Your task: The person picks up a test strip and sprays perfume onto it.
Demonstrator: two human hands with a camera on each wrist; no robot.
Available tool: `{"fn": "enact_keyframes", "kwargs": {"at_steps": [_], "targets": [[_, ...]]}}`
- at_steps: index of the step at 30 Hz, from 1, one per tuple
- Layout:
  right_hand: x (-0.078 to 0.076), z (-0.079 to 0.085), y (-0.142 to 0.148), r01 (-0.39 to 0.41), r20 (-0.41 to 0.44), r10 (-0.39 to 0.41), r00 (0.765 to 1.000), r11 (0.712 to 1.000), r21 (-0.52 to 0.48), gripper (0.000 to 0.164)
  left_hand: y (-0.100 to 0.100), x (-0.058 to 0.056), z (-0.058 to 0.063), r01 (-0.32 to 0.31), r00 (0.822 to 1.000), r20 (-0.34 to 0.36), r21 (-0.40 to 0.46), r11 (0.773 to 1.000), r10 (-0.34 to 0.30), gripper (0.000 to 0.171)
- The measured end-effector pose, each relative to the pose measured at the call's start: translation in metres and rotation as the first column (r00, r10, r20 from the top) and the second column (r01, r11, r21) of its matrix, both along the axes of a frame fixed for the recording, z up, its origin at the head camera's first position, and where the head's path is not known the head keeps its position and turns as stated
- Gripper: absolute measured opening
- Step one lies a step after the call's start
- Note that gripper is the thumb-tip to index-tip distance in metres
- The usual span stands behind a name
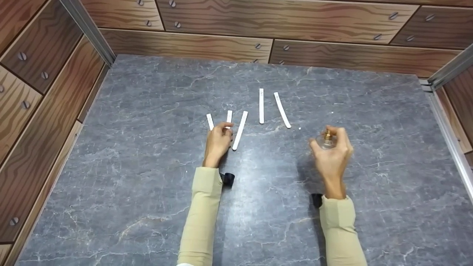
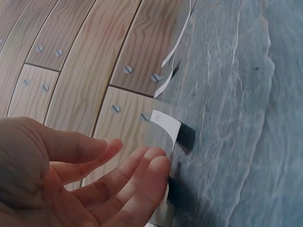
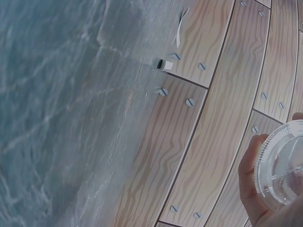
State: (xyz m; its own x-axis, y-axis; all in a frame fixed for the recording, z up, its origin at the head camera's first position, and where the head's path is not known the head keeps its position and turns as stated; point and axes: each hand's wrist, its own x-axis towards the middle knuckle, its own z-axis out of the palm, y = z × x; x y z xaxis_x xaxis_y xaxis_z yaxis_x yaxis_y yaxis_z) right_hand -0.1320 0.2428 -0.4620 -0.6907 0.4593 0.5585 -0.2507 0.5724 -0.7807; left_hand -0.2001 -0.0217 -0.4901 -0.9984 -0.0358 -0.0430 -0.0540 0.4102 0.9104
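Five strips (image 1: 261,106) well inside table edges (image 1: 184,63) | left grip (image 1: 218,141) loosely parted, empty | right grip (image 1: 334,153) round bottle (image 1: 327,142)

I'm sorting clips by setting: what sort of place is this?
Probably a staged work booth: a marbled grey tabletop, walls printed with cartoonish wood planks, and metal posts at the corners.

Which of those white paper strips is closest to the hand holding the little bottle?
The rightmost strip in the head view: its lower end comes nearest the right hand with the bottle, while the other four all lie farther left.
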Motion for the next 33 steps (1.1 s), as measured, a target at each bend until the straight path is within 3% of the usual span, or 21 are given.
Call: {"fn": "enact_keyframes", "kwargs": {"at_steps": [6, 10, 16, 26, 29, 33], "targets": [[-0.0001, -0.0014, 0.0004, -0.010, 0.006, 0.010, 1.000, 1.000, -0.008, 0.041, -0.0004, 0.0011, -0.0002, 0.006, 1.000, -0.021, -0.063, 0.998, -0.008, 0.027], [0.0004, -0.0004, 0.0004, -0.012, 0.012, 0.013, 1.000, 1.000, -0.019, 0.041, 0.0005, 0.0008, -0.0007, 0.030, 1.000, 0.008, -0.082, 0.996, -0.029, 0.026], [0.0010, 0.0011, -0.0001, -0.022, 0.006, 0.023, 1.000, 1.000, -0.015, 0.041, 0.0009, -0.0020, -0.0021, 0.060, 0.997, 0.044, -0.070, 0.996, -0.057, 0.026], [0.0004, 0.0006, 0.0008, -0.020, 0.000, 0.020, 1.000, 1.000, 0.014, 0.037, 0.0038, -0.0031, -0.0028, 0.028, 0.995, 0.094, 0.002, 1.000, -0.028, 0.030], [0.0001, -0.0001, 0.0005, -0.011, 0.007, 0.011, 1.000, 1.000, 0.006, 0.038, 0.0068, -0.0029, -0.0036, 0.017, 0.995, 0.102, -0.036, 0.999, -0.013, 0.038], [-0.0013, -0.0034, -0.0009, -0.009, 0.008, 0.009, 1.000, 1.000, -0.005, 0.039, 0.0083, -0.0019, -0.0053, 0.023, 0.997, 0.072, -0.161, 0.987, -0.011, 0.048]]}}
